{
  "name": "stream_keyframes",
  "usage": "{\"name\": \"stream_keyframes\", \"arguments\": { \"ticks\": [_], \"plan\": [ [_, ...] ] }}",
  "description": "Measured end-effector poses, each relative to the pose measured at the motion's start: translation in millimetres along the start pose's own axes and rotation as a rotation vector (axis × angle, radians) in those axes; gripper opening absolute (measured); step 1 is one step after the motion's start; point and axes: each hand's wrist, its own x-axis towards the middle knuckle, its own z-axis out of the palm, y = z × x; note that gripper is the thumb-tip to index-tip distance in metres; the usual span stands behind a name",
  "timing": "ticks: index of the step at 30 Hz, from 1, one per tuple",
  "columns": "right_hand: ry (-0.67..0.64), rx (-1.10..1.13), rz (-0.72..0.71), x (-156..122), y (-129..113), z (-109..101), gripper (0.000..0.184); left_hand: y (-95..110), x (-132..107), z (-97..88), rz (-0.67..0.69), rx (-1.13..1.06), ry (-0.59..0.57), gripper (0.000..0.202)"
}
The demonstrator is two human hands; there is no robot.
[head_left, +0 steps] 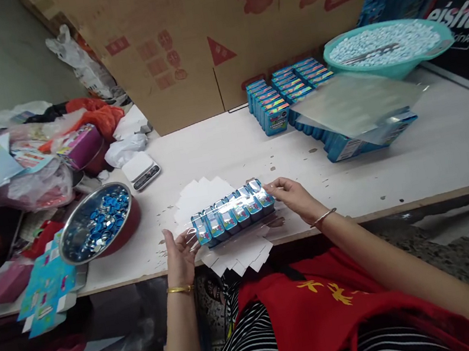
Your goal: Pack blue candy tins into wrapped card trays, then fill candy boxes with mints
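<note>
In front of me a row of small blue boxes (232, 212) lies in shiny clear plastic film above the table. My left hand (179, 255) is at the film's left end, its fingers curled against it and the thumb standing up. At the right end, my right hand (289, 193) pinches the film beside the last box between thumb and fingers. Underneath, fanned white paper sheets (242, 258) stick out on both sides. Exactly how the left fingertips meet the film is partly hidden by glare.
To the left are a metal bowl (134, 219) of blue and silver pieces and a white digital scale (141, 168). Rows of blue boxes (277, 120), plastic sheets (360, 103) and a turquoise basin (403, 66) of pale pellets stand at the right. A large carton (183, 4) backs the table.
</note>
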Motion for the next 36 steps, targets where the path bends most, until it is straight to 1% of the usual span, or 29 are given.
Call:
{"name": "stream_keyframes", "arguments": {
  "ticks": [1,4,8,14,19,24,25,26,28,29,30,31,33,34,35,36],
  "plan": [
    [-0.024,0.01,0.008,0.7,1.2,2.1,0.05,-1.5,-1.2,1.1,-0.023,0.007,-0.015,0.07],
    [-0.081,0.065,0.045,1.4,3.9,5.6,0.05,-3.8,-3.2,4.8,-0.053,0.031,-0.009,0.069],
    [-0.091,0.094,0.064,3.5,1.7,5.5,0.048,-0.5,-3.0,7.9,-0.013,0.077,-0.011,0.069],
    [-0.1,0.176,0.143,3.5,-5.6,2.1,0.048,1.8,-1.3,10.2,0.027,0.098,-0.017,0.069],
    [-0.107,0.202,0.178,-0.4,-8.1,-1.0,0.05,-3.2,-4.3,6.7,0.016,0.132,-0.092,0.074],
    [-0.129,0.175,0.196,2.5,-10.3,-6.2,0.048,-2.2,-5.1,6.6,0.022,0.139,-0.178,0.066],
    [-0.127,0.151,0.197,4.4,-10.5,-8.2,0.048,-2.7,-4.9,8.6,0.028,0.133,-0.167,0.063],
    [-0.117,0.109,0.19,6.4,-10.5,-10.6,0.048,-4.2,-5.0,11.5,0.049,0.127,-0.124,0.06],
    [-0.089,-0.021,0.13,10.3,-9.3,-17.2,0.047,-10.5,-5.9,19.8,0.148,0.131,0.033,0.049],
    [-0.083,-0.095,0.079,12.5,-8.3,-21.3,0.046,-15.0,-6.3,24.7,0.212,0.161,0.127,0.043],
    [-0.1,-0.152,0.027,15.2,-7.0,-25.8,0.044,-19.7,-6.2,29.5,0.281,0.213,0.188,0.039],
    [-0.14,-0.19,-0.02,18.7,-5.7,-30.6,0.041,-24.2,-5.6,33.8,0.322,0.251,0.21,0.039],
    [-0.238,-0.256,-0.078,27.6,-4.2,-39.9,0.035,-30.8,-4.7,39.0,0.397,0.228,0.256,0.037],
    [-0.224,-0.287,-0.139,32.2,-4.6,-43.9,0.033,-32.3,-6.3,39.5,0.431,0.197,0.268,0.035],
    [-0.237,-0.339,-0.194,36.3,-6.1,-47.3,0.029,-32.5,-10.7,38.6,0.446,0.165,0.265,0.034],
    [-0.313,-0.4,-0.261,39.1,-9.1,-49.5,0.024,-31.7,-18.6,36.1,0.454,0.117,0.259,0.034]
  ]
}}
